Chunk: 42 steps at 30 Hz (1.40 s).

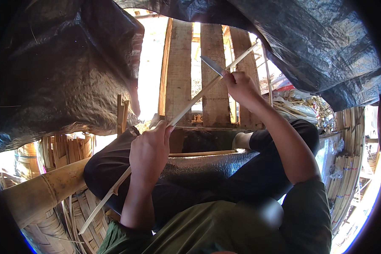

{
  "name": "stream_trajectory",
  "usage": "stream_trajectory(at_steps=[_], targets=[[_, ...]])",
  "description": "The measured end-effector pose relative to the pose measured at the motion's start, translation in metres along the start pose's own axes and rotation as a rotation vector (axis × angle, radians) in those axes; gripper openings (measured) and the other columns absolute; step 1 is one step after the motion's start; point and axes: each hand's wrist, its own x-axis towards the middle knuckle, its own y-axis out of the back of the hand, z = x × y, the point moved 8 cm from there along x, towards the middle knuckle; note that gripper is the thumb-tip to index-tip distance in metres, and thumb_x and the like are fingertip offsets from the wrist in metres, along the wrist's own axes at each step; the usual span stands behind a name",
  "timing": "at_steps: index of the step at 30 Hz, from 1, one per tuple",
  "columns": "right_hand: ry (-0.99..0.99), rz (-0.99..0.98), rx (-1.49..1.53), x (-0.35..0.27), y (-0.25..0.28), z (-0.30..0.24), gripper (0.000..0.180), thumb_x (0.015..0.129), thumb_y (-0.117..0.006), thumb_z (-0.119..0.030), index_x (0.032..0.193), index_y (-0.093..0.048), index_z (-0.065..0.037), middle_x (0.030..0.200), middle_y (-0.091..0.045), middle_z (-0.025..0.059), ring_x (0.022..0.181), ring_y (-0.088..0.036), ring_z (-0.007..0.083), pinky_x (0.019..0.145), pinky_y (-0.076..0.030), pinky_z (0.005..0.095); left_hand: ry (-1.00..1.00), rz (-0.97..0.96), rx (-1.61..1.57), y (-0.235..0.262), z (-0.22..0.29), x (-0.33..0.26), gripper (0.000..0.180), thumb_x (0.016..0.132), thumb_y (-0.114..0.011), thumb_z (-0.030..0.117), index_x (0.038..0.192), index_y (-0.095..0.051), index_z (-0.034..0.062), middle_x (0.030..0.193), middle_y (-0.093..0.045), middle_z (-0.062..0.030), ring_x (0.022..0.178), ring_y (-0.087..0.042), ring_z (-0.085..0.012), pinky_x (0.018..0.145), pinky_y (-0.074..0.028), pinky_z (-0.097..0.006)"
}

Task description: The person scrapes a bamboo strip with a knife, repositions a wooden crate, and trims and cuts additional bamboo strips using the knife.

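Observation:
A long pale bamboo strip [194,100] slants across my lap, from the lower left up to the far right. My left hand [150,148] is closed around it near the middle, and its lower end sticks out below my wrist. In my right hand [240,86] is a knife [211,64], its blade pointing up and to the left. The blade crosses the strip toward its far end. My right thumb lies close to the strip; whether it presses on it I cannot tell.
Upright wooden planks [180,67] stand ahead with bright gaps between them. Dark tarps [63,76] hang at both sides. A thick bamboo pole [51,188] lies at the left, above woven bamboo [51,230]. Bundled bamboo strips [347,182] stand at the right, near a heap of scraps [296,106].

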Motion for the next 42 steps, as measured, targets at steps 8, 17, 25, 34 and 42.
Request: stream_trajectory(at_steps=[8, 17, 25, 34, 42], targets=[[-0.094, -0.094, 0.082, -0.007, -0.005, -0.008, 0.052, 0.104, -0.045, -0.042, 0.087, -0.064, 0.003, 0.057, -0.053, 0.0118, 0.050, -0.052, 0.0197, 0.050, -0.040, 0.0421, 0.045, -0.040, 0.040, -0.001, -0.003, 0.000, 0.024, 0.099, -0.057, 0.031, 0.098, -0.065, 0.0081, 0.062, -0.063, -0.0161, 0.062, -0.067, -0.0347, 0.056, -0.053, -0.045], [-0.159, -0.088, 0.098, 0.000, 0.011, 0.016, 0.057, 0.105, -0.044, -0.045, 0.069, -0.053, -0.002, 0.051, -0.043, 0.0022, 0.043, -0.042, 0.0141, 0.044, -0.034, 0.0380, 0.064, -0.053, 0.067, -0.003, 0.008, -0.001, 0.024, 0.099, -0.057, 0.032, 0.101, -0.066, 0.0094, 0.063, -0.064, -0.0155, 0.063, -0.068, -0.0345, 0.056, -0.052, -0.045], [-0.246, -0.104, 0.127, -0.002, 0.011, 0.018, 0.055, 0.104, -0.046, -0.043, 0.069, -0.050, -0.002, 0.052, -0.046, 0.0029, 0.041, -0.042, 0.0141, 0.041, -0.035, 0.0374, 0.078, -0.043, 0.044, -0.003, 0.008, -0.004, 0.022, 0.099, -0.057, 0.031, 0.104, -0.066, 0.0104, 0.065, -0.065, -0.0154, 0.064, -0.068, -0.0344, 0.056, -0.052, -0.045], [-0.271, -0.191, 0.244, -0.004, 0.005, 0.024, 0.046, 0.106, -0.041, -0.040, 0.085, -0.053, 0.000, 0.057, -0.044, 0.0004, 0.043, -0.043, 0.0120, 0.041, -0.036, 0.0332, 0.091, -0.043, 0.008, -0.005, 0.008, -0.003, 0.022, 0.099, -0.057, 0.030, 0.103, -0.066, 0.0097, 0.070, -0.066, -0.0157, 0.067, -0.068, -0.0352, 0.058, -0.052, -0.044], [-0.211, -0.077, 0.142, -0.014, -0.005, 0.018, 0.042, 0.104, -0.043, -0.038, 0.104, -0.061, 0.000, 0.057, -0.046, 0.0021, 0.043, -0.045, 0.0137, 0.041, -0.036, 0.0339, 0.089, -0.002, 0.046, -0.003, 0.011, -0.001, 0.022, 0.099, -0.058, 0.029, 0.102, -0.066, 0.0090, 0.071, -0.067, -0.0152, 0.068, -0.069, -0.0338, 0.058, -0.053, -0.043]])
